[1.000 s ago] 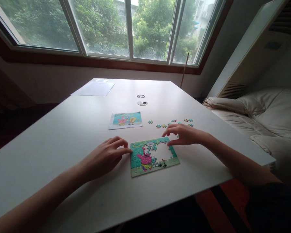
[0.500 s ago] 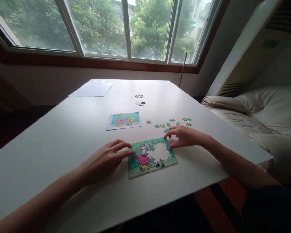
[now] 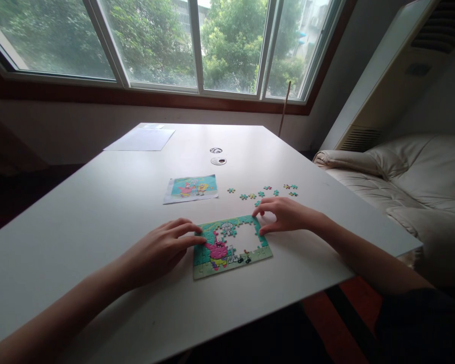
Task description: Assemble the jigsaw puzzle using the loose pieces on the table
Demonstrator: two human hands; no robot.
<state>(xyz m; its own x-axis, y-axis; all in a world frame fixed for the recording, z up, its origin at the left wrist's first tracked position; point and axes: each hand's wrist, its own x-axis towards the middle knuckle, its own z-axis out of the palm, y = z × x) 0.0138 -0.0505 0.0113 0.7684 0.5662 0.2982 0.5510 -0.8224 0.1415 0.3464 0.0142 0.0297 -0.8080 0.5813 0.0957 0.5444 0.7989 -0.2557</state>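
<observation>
A partly assembled jigsaw puzzle (image 3: 216, 251) lies flat on the white table in front of me. It shows a pink starfish figure on a teal ground, with a gap right of centre. My left hand (image 3: 170, 241) has its fingertips on the puzzle's left edge, fingers fairly straight; its thumb is hidden. At the upper right corner, my right hand (image 3: 282, 214) has curved fingers, with thumb and index finger apart on the edge. Both hands hold the puzzle between them. Loose puzzle pieces (image 3: 252, 195) are scattered just beyond my right hand, one partly behind its fingers.
Behind the puzzle lies a printed reference picture (image 3: 192, 188) with a matching scene. Two small round discs (image 3: 219, 161) sit farther back on the table (image 3: 98, 212). A white sheet (image 3: 140, 139) lies at the far left. To the right stands a pale leather sofa (image 3: 367, 177).
The puzzle has slid slightly left, with both hands moving along with it. The view has shifted a little too. The loose pieces and the picture stay in place on the table.
</observation>
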